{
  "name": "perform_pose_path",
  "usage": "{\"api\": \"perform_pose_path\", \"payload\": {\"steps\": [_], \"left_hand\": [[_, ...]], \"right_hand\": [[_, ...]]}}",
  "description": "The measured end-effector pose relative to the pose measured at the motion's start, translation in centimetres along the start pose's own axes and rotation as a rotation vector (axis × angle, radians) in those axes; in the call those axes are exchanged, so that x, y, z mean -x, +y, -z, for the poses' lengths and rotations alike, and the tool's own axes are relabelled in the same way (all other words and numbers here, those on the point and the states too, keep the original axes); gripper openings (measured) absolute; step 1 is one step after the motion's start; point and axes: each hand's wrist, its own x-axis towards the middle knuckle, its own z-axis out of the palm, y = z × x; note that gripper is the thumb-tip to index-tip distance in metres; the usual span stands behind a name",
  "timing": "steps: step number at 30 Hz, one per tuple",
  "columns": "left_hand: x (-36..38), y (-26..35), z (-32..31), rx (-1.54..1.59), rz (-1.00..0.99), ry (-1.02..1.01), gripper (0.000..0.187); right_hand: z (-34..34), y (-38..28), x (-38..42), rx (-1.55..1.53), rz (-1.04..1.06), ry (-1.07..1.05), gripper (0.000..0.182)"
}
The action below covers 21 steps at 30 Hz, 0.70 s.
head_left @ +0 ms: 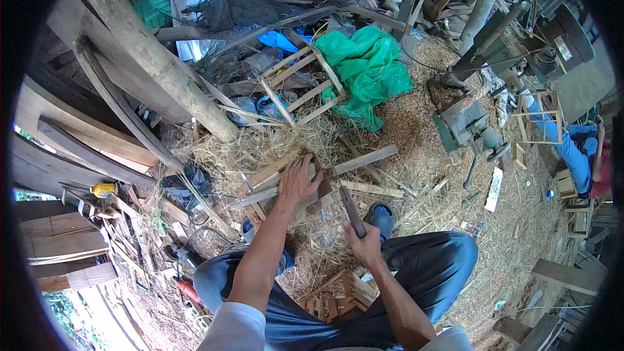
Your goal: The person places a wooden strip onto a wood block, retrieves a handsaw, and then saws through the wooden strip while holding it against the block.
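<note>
We judged we were mid-trimming: our left hand (299, 179) pressed flat, fingers spread, on the slat (325, 170) lying on the straw, while our right hand (365, 245) clamped the knife (350, 207). Next needed a controlled stroke.

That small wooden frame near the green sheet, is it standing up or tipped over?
Tipped over. The wooden frame leans at an angle on the debris beside the green sheet, its slats slanting rather than level.
</note>
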Motion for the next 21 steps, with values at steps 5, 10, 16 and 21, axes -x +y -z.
{"api": "perform_pose_path", "payload": {"steps": [5, 10, 16, 21], "left_hand": [[-0.5, -0.9, -0.6, -0.151, -0.001, -0.083, 0.066], [-0.7, 0.2, 0.8, -0.084, 0.089, -0.176, 0.07], [-0.4, -0.8, -0.4, -0.158, 0.04, -0.14, 0.065], [-0.4, -1.5, -1.3, -0.117, 0.01, -0.107, 0.061]], "right_hand": [[-1.9, 1.7, 0.7, 0.095, 0.062, 0.034, 0.036], [-1.4, 2.4, 1.9, 0.159, 0.036, 0.061, 0.027], [-2.6, 0.3, -2.0, 0.143, 0.066, 0.066, 0.025], [-0.9, 1.9, 3.4, 0.148, 0.135, 0.115, 0.024]]}}
